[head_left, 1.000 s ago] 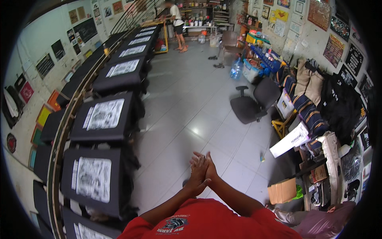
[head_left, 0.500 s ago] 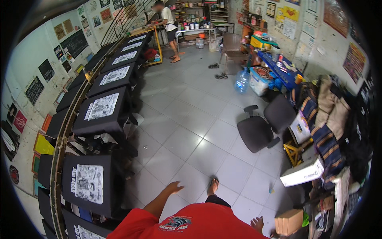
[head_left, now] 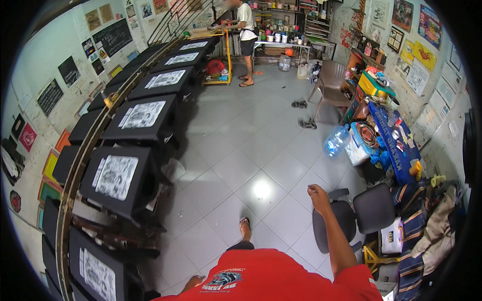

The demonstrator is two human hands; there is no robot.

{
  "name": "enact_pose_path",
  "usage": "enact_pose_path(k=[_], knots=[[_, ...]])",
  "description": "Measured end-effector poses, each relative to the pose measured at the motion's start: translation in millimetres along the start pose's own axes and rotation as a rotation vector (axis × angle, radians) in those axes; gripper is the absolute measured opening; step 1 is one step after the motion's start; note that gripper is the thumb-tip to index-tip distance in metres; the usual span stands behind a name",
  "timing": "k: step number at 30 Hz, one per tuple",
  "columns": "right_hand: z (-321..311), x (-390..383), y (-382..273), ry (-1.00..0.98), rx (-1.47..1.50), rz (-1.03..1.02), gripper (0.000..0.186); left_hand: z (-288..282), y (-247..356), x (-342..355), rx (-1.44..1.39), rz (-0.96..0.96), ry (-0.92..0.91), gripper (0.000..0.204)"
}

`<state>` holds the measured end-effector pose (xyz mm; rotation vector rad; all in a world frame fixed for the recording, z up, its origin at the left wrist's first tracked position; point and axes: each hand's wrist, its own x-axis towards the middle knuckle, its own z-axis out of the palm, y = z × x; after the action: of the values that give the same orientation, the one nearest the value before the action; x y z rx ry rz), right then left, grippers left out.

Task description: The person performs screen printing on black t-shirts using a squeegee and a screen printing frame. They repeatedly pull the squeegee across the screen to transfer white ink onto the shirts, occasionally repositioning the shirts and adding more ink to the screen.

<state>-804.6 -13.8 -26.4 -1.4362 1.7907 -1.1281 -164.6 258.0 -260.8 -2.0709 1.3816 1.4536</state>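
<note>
My right hand (head_left: 319,197) is raised in front of me with its fingers loosely curled in, and nothing shows in it. It is above the floor, to the left of a black office chair (head_left: 335,220). Of my left arm only a small piece of skin (head_left: 193,284) shows at the lower edge beside my red shirt (head_left: 281,276); its fingers cannot be made out. The nearest things on that side are black shirts stretched over boards, with white-and-black prints (head_left: 116,176). My sandalled foot (head_left: 244,228) is forward on the grey tiles.
A long rail (head_left: 95,133) runs beside the row of boards. At the far end a person (head_left: 247,37) stands by a yellow-framed cart (head_left: 228,60). A brown chair (head_left: 333,83), a blue water jug (head_left: 336,140) and a cluttered blue table (head_left: 394,143) line the right side.
I have stepped forward, and the view has turned left, so the furniture appears farther right. My right arm has swung forward and up, while my left has dropped back toward my side.
</note>
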Motion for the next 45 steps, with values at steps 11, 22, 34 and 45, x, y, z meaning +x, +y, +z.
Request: enact_pose_path(k=[11, 22, 34, 45], knots=[[27, -42, 268, -0.621, -0.590, 0.974, 0.059, -362, 495, 271, 0.060, 0.348, 0.230, 0.038], [-4, 430, 307, -0.628, -0.553, 0.856, 0.044, -460, 734, 450, -0.188, 0.517, 0.179, 0.034], [-19, 1078, 167, 0.156, -0.152, 0.127, 0.022, -600, 911, 627, 0.115, 0.087, -0.075, 0.053], [61, 980, 365, -0.765, -0.290, 1.165, 0.037, -970, 1407, 873, -0.177, 0.680, 0.509, 0.018]])
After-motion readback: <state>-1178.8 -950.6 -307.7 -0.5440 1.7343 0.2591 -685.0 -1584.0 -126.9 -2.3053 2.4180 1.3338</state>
